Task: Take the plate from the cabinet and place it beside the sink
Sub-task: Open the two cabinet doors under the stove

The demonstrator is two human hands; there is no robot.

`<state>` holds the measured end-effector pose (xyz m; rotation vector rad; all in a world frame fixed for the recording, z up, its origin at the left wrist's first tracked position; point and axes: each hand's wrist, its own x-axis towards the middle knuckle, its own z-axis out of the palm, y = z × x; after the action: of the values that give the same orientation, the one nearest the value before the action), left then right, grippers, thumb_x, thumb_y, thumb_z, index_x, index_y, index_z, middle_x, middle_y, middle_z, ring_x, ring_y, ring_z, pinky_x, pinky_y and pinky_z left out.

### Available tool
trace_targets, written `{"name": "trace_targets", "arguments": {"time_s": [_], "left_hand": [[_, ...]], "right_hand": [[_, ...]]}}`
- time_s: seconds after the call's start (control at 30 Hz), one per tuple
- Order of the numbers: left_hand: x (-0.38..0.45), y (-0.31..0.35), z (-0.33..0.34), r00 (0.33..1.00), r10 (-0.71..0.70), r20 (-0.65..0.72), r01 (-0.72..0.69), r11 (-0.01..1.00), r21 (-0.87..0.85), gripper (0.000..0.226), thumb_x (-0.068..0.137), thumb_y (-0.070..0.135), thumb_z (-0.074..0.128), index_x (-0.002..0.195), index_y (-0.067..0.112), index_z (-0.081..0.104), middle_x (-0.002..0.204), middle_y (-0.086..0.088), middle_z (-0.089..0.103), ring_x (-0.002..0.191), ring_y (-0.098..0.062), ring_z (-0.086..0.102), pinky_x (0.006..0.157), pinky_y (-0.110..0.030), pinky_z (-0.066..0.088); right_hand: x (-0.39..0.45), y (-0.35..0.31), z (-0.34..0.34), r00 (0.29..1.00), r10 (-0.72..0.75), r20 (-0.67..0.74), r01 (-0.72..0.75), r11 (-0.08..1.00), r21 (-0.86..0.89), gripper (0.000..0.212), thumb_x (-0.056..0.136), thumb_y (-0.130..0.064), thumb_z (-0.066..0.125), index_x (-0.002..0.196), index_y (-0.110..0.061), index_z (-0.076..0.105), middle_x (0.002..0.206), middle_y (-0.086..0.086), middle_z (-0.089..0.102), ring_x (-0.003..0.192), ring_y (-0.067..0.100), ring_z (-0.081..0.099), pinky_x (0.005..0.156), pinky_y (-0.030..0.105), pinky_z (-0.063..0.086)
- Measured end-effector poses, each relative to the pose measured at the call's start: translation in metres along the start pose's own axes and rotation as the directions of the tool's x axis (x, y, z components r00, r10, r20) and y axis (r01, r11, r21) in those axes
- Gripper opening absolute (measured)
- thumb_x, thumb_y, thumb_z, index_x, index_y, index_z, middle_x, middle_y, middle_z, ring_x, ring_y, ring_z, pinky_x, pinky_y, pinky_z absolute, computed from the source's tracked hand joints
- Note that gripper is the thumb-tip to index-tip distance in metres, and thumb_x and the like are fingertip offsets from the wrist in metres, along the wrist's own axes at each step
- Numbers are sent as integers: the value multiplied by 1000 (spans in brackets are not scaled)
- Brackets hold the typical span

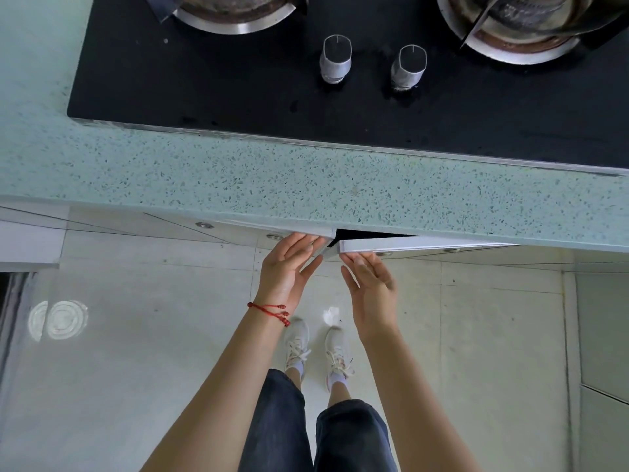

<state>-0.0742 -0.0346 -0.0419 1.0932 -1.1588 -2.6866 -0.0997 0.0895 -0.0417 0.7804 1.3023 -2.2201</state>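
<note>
Seen from above, two white cabinet doors [401, 246] under the speckled pale-green stone bench [238, 172] are being parted. The left hand [289, 267] and right hand [369, 284] are spread, fingers [354, 258] wide, gripping nothing. The plate is not visible, presumably inside.

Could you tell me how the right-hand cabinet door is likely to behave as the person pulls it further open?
The right cabinet door looks like a thin, flat, rigid panel, so it should swing stiffly rather than flex. It is already ajar, with a dark gap behind, so it probably moves easily. The right hand touches only its smooth bottom edge, so fingers might slip.
</note>
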Motion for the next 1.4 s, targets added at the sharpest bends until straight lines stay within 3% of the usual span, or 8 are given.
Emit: {"name": "trace_targets", "arguments": {"time_s": [0.3,0.5,0.6,0.73,0.9,1.03,1.2,1.4], "left_hand": [[-19,-14,-1,978,43,-206,-38,999,29,20,83,-6,56,72,10,62,60,2,73,67,-15,70,66,-26,60],[-31,-27,-8,935,187,-300,-81,939,334,25,84,12,62,61,21,64,54,11,69,62,-8,67,59,-17,57],[-40,-33,-12,906,256,-337,-66,872,484,27,84,19,62,57,21,64,57,4,66,60,-10,62,59,-20,54],[-53,-37,-18,883,335,-330,-69,787,613,30,80,19,66,53,9,58,52,-5,57,48,-5,54,53,-13,47],[-67,-40,-24,870,370,-325,-99,778,621,46,73,12,73,39,19,43,30,11,50,36,1,50,41,-2,37],[-78,-43,-31,868,379,-322,-124,792,598,46,72,6,72,40,23,43,32,17,53,37,3,53,41,-2,38],[-94,-47,-46,866,364,-344,-119,816,566,37,72,3,72,58,18,41,49,7,50,39,6,54,43,-2,40],[-114,-50,-66,853,397,-338,-109,769,629,32,72,3,71,63,19,44,55,7,51,43,10,54,42,-1,39]], "right_hand": [[-23,6,-19,997,-36,-68,25,987,-157,19,85,1,58,71,-11,58,59,-7,70,70,8,66,83,25,50],[-37,13,-31,971,-114,-208,26,924,-382,20,81,-14,68,65,-9,57,55,-4,64,60,8,62,72,22,52],[-43,18,-37,955,-134,-266,1,894,-448,27,79,-20,70,61,-10,53,56,-1,59,51,1,58,65,21,47],[-49,24,-45,935,-167,-312,-20,854,-519,31,76,-24,72,61,-10,49,56,2,57,52,10,52,59,22,43],[-58,31,-59,918,-245,-311,15,805,-593,37,74,-25,74,60,-12,42,59,6,50,49,13,41,39,5,35],[-64,35,-71,912,-272,-306,32,792,-610,36,74,-23,72,60,-14,40,58,4,45,50,14,37,38,5,32],[-77,39,-85,899,-319,-300,56,763,-644,34,76,-23,69,62,-16,38,56,-2,39,47,11,31,37,7,30],[-96,38,-103,881,-382,-278,90,713,-696,29,80,-20,66,67,-15,41,57,-3,42,49,12,38,41,7,36]]}}
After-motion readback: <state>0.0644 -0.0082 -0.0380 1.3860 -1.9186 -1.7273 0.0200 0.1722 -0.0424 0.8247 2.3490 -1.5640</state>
